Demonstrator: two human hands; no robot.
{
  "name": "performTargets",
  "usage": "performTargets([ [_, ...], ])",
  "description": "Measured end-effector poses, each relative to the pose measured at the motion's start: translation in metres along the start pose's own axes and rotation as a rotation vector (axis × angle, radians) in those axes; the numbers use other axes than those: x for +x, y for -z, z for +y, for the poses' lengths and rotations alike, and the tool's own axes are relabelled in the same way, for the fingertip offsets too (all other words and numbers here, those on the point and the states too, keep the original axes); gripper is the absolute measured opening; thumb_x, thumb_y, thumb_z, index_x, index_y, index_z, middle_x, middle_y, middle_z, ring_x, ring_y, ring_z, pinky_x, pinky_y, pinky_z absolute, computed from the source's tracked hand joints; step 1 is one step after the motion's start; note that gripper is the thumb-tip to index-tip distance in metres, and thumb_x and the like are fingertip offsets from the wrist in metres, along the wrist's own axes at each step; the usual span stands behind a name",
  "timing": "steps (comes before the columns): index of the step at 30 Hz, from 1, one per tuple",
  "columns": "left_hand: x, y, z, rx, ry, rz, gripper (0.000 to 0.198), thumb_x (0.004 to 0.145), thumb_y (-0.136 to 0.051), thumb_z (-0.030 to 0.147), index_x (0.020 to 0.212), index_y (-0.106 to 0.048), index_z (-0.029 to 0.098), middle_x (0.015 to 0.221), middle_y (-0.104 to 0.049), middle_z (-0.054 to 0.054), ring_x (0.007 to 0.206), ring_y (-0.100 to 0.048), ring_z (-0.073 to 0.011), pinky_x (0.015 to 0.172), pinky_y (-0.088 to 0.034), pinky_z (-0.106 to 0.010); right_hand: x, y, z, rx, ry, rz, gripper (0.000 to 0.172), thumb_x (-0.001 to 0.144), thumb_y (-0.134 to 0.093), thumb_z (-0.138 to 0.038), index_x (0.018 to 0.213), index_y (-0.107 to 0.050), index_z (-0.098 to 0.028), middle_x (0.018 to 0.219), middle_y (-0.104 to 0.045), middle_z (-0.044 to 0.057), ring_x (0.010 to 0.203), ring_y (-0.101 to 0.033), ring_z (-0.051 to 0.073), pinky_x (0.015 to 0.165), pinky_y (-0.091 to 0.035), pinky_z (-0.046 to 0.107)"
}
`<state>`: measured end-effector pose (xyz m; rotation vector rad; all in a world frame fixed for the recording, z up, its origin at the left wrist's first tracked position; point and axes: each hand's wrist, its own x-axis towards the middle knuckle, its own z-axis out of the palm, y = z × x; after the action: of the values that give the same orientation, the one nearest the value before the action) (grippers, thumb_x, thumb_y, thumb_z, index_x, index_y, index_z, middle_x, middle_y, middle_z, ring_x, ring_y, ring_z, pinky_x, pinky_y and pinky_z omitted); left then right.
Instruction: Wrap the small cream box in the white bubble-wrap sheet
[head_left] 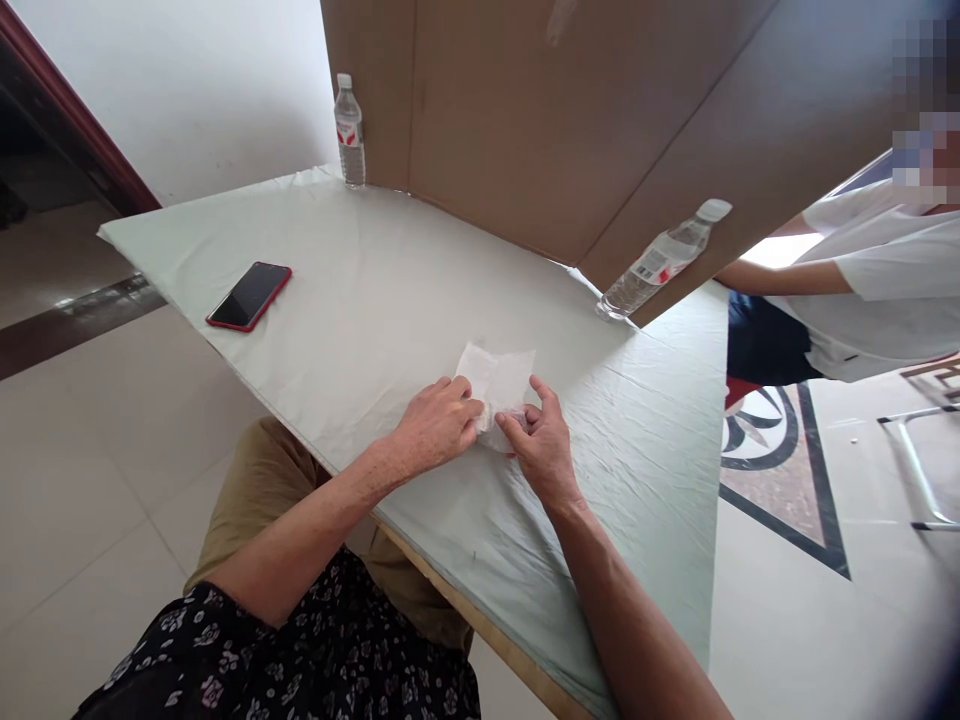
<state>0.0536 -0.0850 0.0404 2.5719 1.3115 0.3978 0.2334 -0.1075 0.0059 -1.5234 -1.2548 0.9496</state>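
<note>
A thin white sheet, like a tissue or paper napkin [504, 373], lies on the cloth-covered table near its front edge. Its far part is spread flat with a crease down the middle; its near part is crumpled or folded between my hands. My left hand [444, 418] has its fingers bent and closed on the sheet's left side. On the right side, my right hand [541, 435] pinches the near edge with thumb and curled fingers, the index finger raised. Whether anything lies inside the folded part is hidden.
A red-cased phone [250, 296] lies to the left on the pale tablecloth [360, 290]. A brown cardboard screen [510, 120] stands across the back, with a water bottle [349, 135] at its left and another bottle [660, 262] at its right. Beyond it sits a person in white [892, 270].
</note>
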Motion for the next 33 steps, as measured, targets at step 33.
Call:
performTargets([
  [33,0.006,-0.034,0.005,-0.457,0.24,0.301,0.016,0.078,-0.058,0.013,0.093,-0.056,0.02,0.098,-0.06,-0.005,0.093,-0.061,-0.019,0.085,-0.053,-0.034,0.011,0.007,-0.041,-0.296,0.178,-0.429,0.058,0.087,-0.042,-0.016,0.145,-0.04,-0.019,0.118,-0.075,0.01,0.045,-0.062,0.009,0.062,-0.057,0.031],
])
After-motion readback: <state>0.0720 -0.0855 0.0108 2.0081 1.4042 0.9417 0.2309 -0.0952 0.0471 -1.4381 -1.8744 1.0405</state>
